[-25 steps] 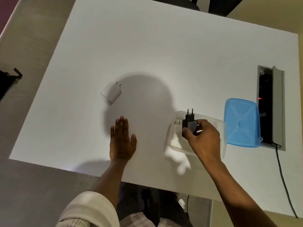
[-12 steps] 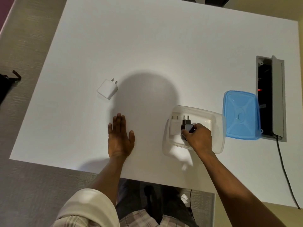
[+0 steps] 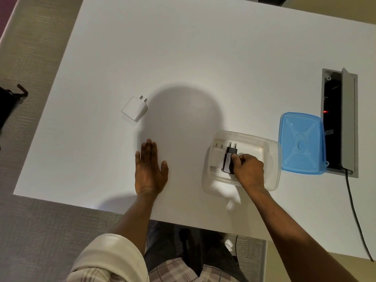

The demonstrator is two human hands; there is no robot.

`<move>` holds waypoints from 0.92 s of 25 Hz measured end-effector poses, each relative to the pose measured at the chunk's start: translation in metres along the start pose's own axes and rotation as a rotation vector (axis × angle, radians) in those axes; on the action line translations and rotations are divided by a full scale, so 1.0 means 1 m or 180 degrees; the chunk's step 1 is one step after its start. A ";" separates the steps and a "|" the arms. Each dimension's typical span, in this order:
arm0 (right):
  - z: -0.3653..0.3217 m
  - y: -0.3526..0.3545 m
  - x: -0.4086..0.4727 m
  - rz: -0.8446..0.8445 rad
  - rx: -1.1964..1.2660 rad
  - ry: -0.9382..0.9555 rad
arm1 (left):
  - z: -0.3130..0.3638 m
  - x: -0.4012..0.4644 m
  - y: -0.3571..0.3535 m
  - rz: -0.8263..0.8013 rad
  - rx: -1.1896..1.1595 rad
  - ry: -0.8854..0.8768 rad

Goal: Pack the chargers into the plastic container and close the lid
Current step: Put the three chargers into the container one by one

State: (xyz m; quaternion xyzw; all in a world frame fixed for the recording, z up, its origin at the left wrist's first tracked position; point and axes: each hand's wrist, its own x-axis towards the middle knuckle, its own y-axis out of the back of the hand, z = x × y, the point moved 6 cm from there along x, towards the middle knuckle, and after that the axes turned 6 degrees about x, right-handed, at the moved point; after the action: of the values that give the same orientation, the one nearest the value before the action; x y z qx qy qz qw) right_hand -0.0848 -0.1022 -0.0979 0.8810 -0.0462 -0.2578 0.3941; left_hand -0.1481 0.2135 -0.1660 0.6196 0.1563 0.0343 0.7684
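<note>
Black charger going into the container
Right hand (image 3: 247, 169) is gripping the black charger (image 3: 229, 162) inside the clear container (image 3: 270, 176); left hand (image 3: 150, 169) is lying open, flat on the surface (image 3: 183, 58).

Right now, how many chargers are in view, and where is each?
3. A white charger lies loose on the table, a second white charger sits inside the clear container, and the right hand holds a black charger beside it. None looks hidden.

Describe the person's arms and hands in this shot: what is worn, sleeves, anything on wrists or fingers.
Both forearms are bare. The left hand and right hand show no gloves, and no rings, watch or bands can be seen. The left arm has a cream sleeve pushed up near the elbow. No sleeve shows on the right arm within the frame.
</note>
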 end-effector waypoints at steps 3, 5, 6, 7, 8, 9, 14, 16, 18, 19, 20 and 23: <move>0.000 -0.001 -0.001 0.0025 -0.0051 0.0014 | 0.000 0.000 0.000 -0.0018 0.0010 -0.0019; -0.003 0.003 -0.004 0.0153 -0.0082 0.0074 | 0.001 0.000 0.002 -0.0031 0.0015 -0.0044; -0.008 0.007 -0.007 0.0270 -0.0087 0.0160 | 0.001 -0.002 0.004 -0.0016 -0.0003 -0.0060; -0.014 0.012 -0.010 0.0415 -0.0091 0.0270 | 0.003 -0.002 0.006 0.0005 -0.0044 -0.0075; -0.022 0.017 -0.013 0.0575 -0.0083 0.0388 | 0.003 -0.002 0.007 0.0016 -0.0104 -0.0097; -0.032 0.021 -0.017 0.0717 -0.0037 0.0506 | 0.001 -0.003 0.009 0.0017 -0.0159 -0.0141; -0.097 0.013 -0.037 0.0810 0.0312 0.1043 | -0.041 0.013 0.020 0.0070 -0.0136 -0.0287; -0.124 -0.005 -0.046 0.0688 0.0402 0.1191 | -0.072 0.027 0.027 0.0125 -0.0116 -0.0119; -0.147 -0.028 -0.053 0.0468 0.0527 0.1254 | -0.098 0.040 0.033 0.0142 -0.0084 -0.0122; -0.158 -0.043 -0.055 0.0264 0.0603 0.1251 | -0.108 0.045 0.036 0.0167 -0.0062 -0.0171; -0.167 -0.059 -0.055 0.0026 0.0640 0.1208 | -0.114 0.049 0.038 0.0195 -0.0045 -0.0212; -0.189 -0.108 -0.052 -0.0667 0.0464 0.0810 | -0.122 0.056 0.041 0.0236 -0.0063 -0.0192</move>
State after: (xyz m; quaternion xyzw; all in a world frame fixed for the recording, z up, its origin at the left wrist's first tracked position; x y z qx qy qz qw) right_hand -0.0498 0.1132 -0.0487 0.9327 0.0775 -0.1799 0.3028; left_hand -0.1239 0.3517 -0.1601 0.6182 0.1097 0.0455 0.7770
